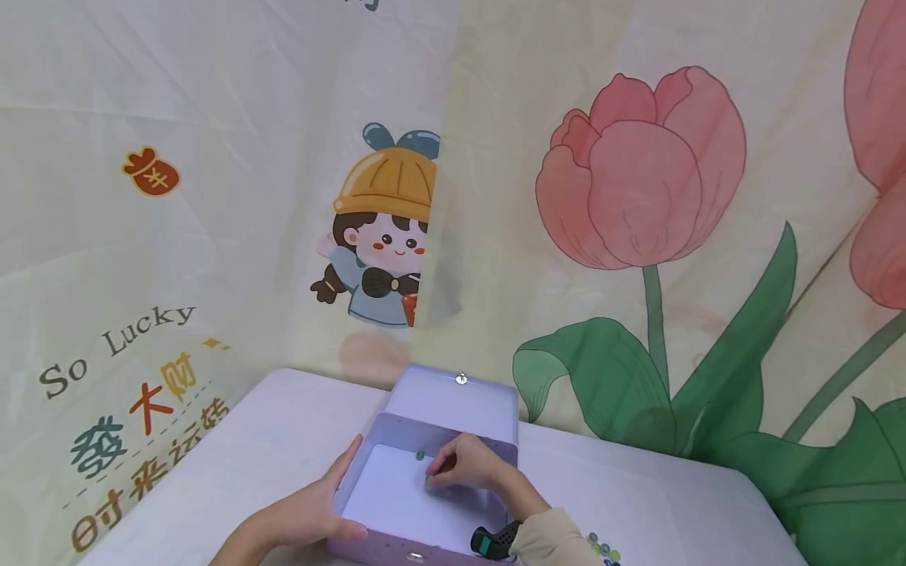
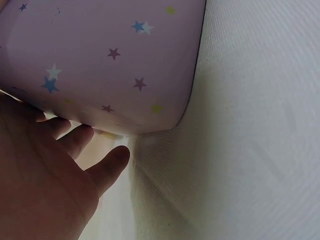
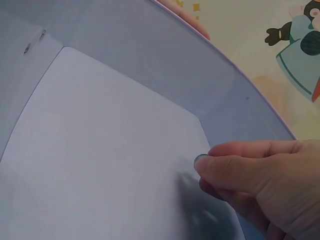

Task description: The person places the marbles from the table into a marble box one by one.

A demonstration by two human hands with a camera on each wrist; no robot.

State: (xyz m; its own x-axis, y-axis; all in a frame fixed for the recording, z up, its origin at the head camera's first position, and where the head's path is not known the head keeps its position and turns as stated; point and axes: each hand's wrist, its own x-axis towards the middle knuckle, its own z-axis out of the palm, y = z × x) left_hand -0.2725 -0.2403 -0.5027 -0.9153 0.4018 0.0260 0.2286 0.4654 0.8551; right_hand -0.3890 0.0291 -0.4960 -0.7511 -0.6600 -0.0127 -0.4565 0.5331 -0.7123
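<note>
A lilac metal box (image 1: pixel 425 542) patterned with stars stands on the table, its lid (image 1: pixel 453 401) tipped back. My left hand (image 1: pixel 304 515) lies against the box's left side, thumb at the front corner and fingers stretched along the outer wall. The left wrist view shows those fingers (image 2: pixel 77 140) almost straight beside the starred wall. Inside the box, over its pale floor, my right hand (image 1: pixel 463 464) pinches a small clear glass marble (image 3: pixel 201 158) between thumb and forefinger. Just beyond its fingertips, small green marbles (image 1: pixel 421 454) sit on the box floor near the back wall.
Several blue and green marbles (image 1: pixel 602 548) lie on the white-covered table (image 1: pixel 651 503) to the right of the box, partly hidden by the right sleeve (image 1: pixel 555 538). Printed cloth (image 1: pixel 495 236) hangs behind the table. A black device (image 1: pixel 495 541) is on the right wrist.
</note>
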